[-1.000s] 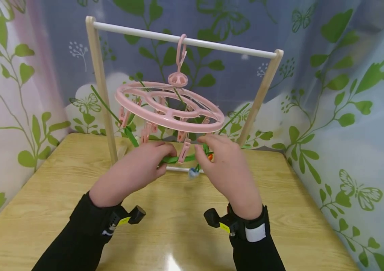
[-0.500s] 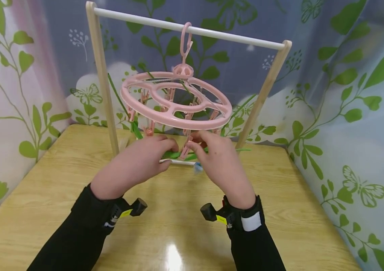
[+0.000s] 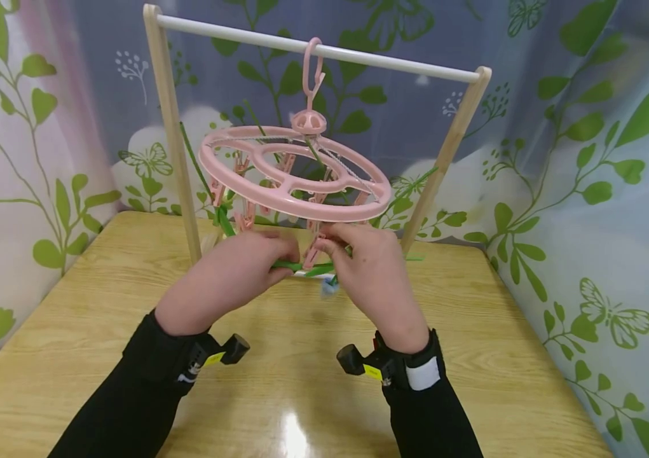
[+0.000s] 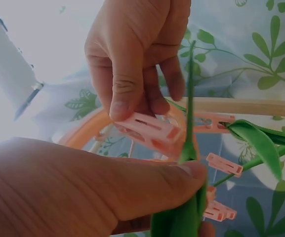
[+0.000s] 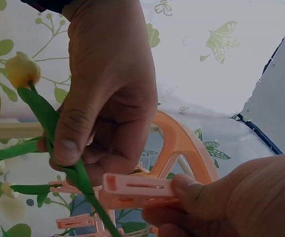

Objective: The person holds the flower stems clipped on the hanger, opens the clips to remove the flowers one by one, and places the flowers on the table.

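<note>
My left hand (image 3: 244,273) pinches the green stem and leaves of an artificial tulip (image 5: 46,111) between thumb and fingers. Its yellow bloom (image 5: 22,69) shows in the right wrist view. My right hand (image 3: 367,273) pinches the handle end of a pink clothespin (image 5: 135,188), hanging below a round pink drying hanger (image 3: 284,202). Beside the clothespin's free end, the stem (image 4: 190,113) passes close by in the left wrist view. Other pink clothespins (image 4: 224,164) hang around the ring, some gripping green-leaved artificial flowers (image 4: 256,140).
The hanger hooks over the white rod (image 3: 232,36) of a stand with wooden posts (image 3: 171,121). This stand is on a wood-grain table (image 3: 301,394). A small blue flower (image 3: 330,285) hangs below the hands. Leaf-patterned curtains (image 3: 604,210) enclose the back and sides.
My right hand has moved left from beside the clothespin and now pinches it. The left hand keeps its hold on the tulip stem. The hanger has swayed slightly.
</note>
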`<action>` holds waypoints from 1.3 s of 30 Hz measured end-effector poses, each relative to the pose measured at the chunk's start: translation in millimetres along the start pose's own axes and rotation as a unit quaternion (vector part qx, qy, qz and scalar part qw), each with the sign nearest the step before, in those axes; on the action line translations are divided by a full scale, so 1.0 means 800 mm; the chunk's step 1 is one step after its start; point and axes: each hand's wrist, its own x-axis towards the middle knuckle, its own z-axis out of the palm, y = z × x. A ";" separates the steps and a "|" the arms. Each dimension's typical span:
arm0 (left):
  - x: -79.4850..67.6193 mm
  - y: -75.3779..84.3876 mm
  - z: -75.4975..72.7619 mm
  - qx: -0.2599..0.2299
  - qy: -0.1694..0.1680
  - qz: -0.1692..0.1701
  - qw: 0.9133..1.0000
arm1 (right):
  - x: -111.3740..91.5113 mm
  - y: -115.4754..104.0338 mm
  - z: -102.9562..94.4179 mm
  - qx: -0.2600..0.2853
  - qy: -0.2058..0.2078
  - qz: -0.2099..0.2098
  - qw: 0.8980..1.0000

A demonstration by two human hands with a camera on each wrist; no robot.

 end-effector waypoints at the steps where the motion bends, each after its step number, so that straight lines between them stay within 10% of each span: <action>1: -0.001 0.000 0.001 0.004 -0.004 0.001 1.000 | 0.000 0.001 0.000 -0.003 0.013 -0.004 1.000; 15: -0.002 -0.002 0.004 0.026 -0.037 0.000 0.999 | -0.001 0.001 -0.006 0.002 0.059 0.009 0.998; 25: -0.003 -0.002 0.002 0.026 -0.036 -0.007 0.999 | -0.003 0.000 -0.028 0.005 -0.047 0.130 0.990; 39: -0.009 0.002 -0.008 0.049 -0.024 -0.027 0.998 | -0.003 0.009 -0.037 -0.054 -0.233 0.156 0.958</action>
